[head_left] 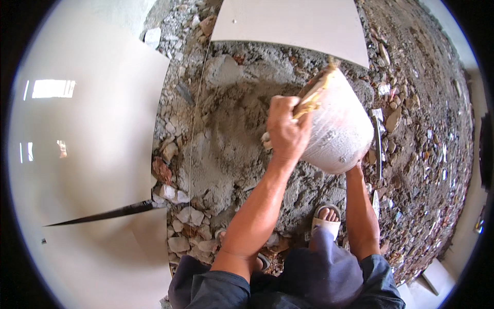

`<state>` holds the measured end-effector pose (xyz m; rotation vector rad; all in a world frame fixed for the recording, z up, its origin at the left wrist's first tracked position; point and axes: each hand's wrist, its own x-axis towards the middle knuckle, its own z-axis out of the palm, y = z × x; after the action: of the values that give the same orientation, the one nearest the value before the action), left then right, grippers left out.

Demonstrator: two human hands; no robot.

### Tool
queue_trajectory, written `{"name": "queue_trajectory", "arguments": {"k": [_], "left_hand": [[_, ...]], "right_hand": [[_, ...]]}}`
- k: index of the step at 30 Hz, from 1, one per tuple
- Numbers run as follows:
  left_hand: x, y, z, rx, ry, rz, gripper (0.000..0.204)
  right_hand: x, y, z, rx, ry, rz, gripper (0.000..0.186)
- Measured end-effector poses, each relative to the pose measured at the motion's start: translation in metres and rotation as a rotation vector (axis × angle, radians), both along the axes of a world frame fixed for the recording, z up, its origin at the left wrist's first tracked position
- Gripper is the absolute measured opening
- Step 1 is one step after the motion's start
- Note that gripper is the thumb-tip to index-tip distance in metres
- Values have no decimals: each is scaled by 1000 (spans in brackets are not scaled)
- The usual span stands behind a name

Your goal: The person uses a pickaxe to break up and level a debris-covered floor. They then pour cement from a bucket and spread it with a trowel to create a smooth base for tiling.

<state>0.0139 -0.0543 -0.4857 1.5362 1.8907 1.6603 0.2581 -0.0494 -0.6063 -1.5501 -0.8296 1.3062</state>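
Here's the pale bucket, tipped well over between 2 and 3 o'clock on this view, its ragged, yellow-edged rim turned toward 10 o'clock and its rounded base toward 5! The left hand, at about 2 o'clock, has it by the rim, fingers curled and gripping tight at the near end. Over at 3 o'clock the right hand is tucked against the base, mostly hidden behind the bucket, so how those fingers are set I cannot tell. The inside is turned away from us too, contents out of sight. Grey smears coat the outer wall.

Just beside the bucket, toward 10 o'clock, spreads a lumpy grey mortar bed, and a thin string line runs past it from between 11 and 12 down to between 7 and 8. Big glossy tiles frame the scene: an upper tile between 12 and 1, a large left tile near 9 and 10, a lower tile at 8, with a dark wedge-shaped gap between those last two. Loose rubble fills the 3 o'clock side, and a sandalled foot stands between 4 and 5, just below the bucket!
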Motion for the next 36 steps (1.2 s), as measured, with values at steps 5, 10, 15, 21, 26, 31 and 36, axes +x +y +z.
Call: {"name": "queue_trajectory", "arguments": {"k": [5, 10, 15, 21, 26, 31, 36], "left_hand": [[-58, 12, 5, -189, -316, 132, 27], [-112, -7, -4, -414, -231, 446, 42], [-104, -66, -32, -607, -256, 549, 45], [-51, -102, -17, -360, -573, 668, 43], [-3, -77, 57, -368, -656, 434, 44], [76, -78, 12, -379, -607, 120, 49], [113, -131, -98, -805, -369, -132, 50]], "right_hand": [[-31, 41, 67, 68, -246, 196, 69], [-99, 114, 108, 301, -465, 413, 85], [-150, 129, 155, 78, -466, 686, 104], [-144, 91, 205, 554, -787, 676, 95], [-56, 93, 307, 389, -661, 592, 79], [20, 69, 309, 400, -677, 338, 67], [14, 50, 209, 111, -1289, 647, 76]]}}
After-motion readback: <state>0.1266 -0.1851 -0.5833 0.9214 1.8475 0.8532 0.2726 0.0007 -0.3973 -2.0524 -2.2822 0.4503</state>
